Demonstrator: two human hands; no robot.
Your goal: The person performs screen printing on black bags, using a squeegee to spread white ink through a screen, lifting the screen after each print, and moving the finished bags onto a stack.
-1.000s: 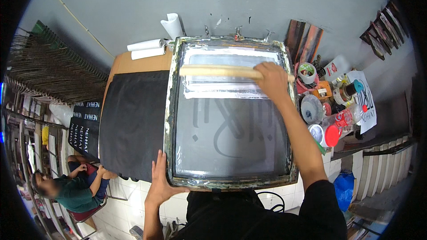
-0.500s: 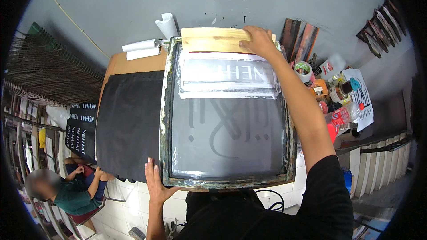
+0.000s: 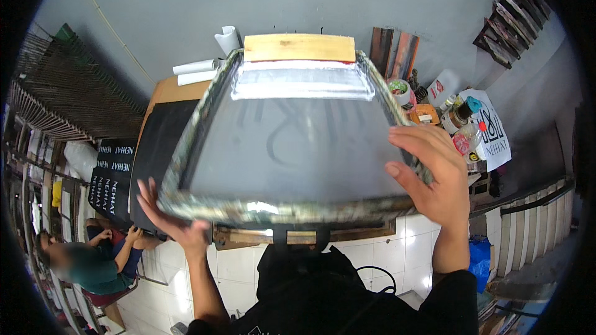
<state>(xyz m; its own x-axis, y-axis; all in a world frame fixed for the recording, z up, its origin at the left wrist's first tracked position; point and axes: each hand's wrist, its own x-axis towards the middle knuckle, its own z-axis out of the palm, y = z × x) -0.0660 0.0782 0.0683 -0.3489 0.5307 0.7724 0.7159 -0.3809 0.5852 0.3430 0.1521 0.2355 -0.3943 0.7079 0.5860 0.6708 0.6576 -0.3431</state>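
Note:
A screen printing frame (image 3: 261,209) is tilted, its near edge raised above the wooden base (image 3: 366,232). Its grey mesh (image 3: 298,149) carries a faint mirrored design, and white ink (image 3: 304,94) lies in a band toward the far end. There a wooden-handled squeegee (image 3: 298,48) leans with no hand on it. My left hand (image 3: 177,220) supports the frame's near left corner, thumb below and fingers stretched along the outside. Beside the near right corner, my right hand (image 3: 431,164) has its thumb and fingers apart, overlapping the frame's side; whether it touches is unclear.
Dark fabric (image 3: 164,142) covers the board at left, beside printed black cloth (image 3: 112,177). A seated person (image 3: 105,263) is at lower left. Tape rolls (image 3: 400,89), bottles (image 3: 469,139) and a printed sheet (image 3: 493,127) crowd the right. Paper rolls (image 3: 197,72) lie behind.
The frame's near edge has risen from lying flat. My right hand has left the squeegee and come back to the near right corner. My left hand has moved up and left with the frame.

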